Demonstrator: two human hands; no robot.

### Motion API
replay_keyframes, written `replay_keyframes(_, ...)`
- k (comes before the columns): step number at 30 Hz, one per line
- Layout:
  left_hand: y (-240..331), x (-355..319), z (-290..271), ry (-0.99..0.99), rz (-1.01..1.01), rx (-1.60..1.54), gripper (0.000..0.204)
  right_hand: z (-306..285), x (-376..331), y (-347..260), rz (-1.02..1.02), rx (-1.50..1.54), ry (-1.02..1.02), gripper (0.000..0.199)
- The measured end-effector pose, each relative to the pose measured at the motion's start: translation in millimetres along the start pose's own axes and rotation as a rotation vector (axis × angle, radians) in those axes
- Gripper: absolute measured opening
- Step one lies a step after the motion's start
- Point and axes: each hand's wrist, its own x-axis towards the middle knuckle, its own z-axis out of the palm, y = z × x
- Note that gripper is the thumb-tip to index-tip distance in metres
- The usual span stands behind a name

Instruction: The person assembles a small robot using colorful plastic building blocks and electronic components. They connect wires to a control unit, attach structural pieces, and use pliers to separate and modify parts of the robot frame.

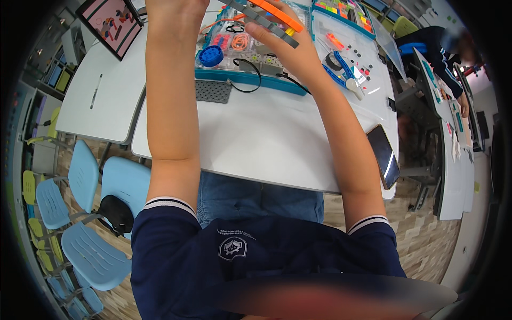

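Two white tables spread before me: the work table (256,144), over my lap, and the side table (80,114) to its left, with a tablet-like screen (109,24) propped toward its far end; on the work table lies the teal-rimmed parts tray (213,75), crowded with small pieces; my right hand (293,50) has thumb and fingers closed around the beam assembly (277,30), which I hold tilted above the tray; my left hand (176,3) is cut off by the upper edge, so I cannot tell whether its fingers grasp anything or hang loose.

In that assembly an orange beam (280,15) runs alongside a grey beam (265,23), a yellow connector (290,32) near their ends; squeezing unevenly could, I judge, twist that joint apart and drop bits among the tray's pieces.

A smartphone (383,154) lies near the table's right edge; a careless swing of my right elbow could knock it off; the grey perforated plate (213,92) sits just in front of the tray, near a looped black cable (260,80) that might snag my wrist and drag parts along; the blue wheel (211,55) at the near left corner could roll if bumped; the small red and black pieces (359,55) on the right would scatter easily under a sleeve or forearm.
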Motion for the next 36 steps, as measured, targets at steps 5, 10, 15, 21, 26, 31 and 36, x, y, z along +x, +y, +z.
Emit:
replay_keyframes(5, 2.5, -0.6, 1.5, 0.035, -0.012, -0.007, 0.030, 1.3, 24.9, 3.7, 0.045, 0.295, -0.184, 0.050)
replay_keyframes(10, 10.5, 6.9, -8.3, 0.086, 0.007, 0.015, 0.032, 7.1, 30.7, 2.1, -0.027, 0.256, -0.227, 0.053)
replay_keyframes(15, 14.0, 20.0, -28.0, 0.128, 0.046, 0.034, 0.034, 7.3, 21.0, -2.9, 0.129, 0.382, -0.213, 0.042)
replay_keyframes(21, 18.7, 27.8, -49.2, 0.107, -0.011, -0.018, 0.036, 17.3, 20.8, 15.5, 0.022, 0.383, -0.232, 0.051)
replay_keyframes(26, 18.9, 32.0, -55.6, 0.131, -0.035, -0.126, 0.039, 26.1, 17.4, 26.6, 0.096, 0.405, -0.218, 0.047)
replay_keyframes(31, 20.8, 31.0, -56.0, 0.121, -0.014, -0.141, 0.039, 20.4, 12.2, 15.5, 0.004, 0.061, -0.135, 0.042)
replay_keyframes(36, 20.9, 28.9, -50.6, 0.166, 0.015, -0.131, 0.039, 24.2, 9.6, 11.7, -0.098, -0.047, -0.069, 0.047)
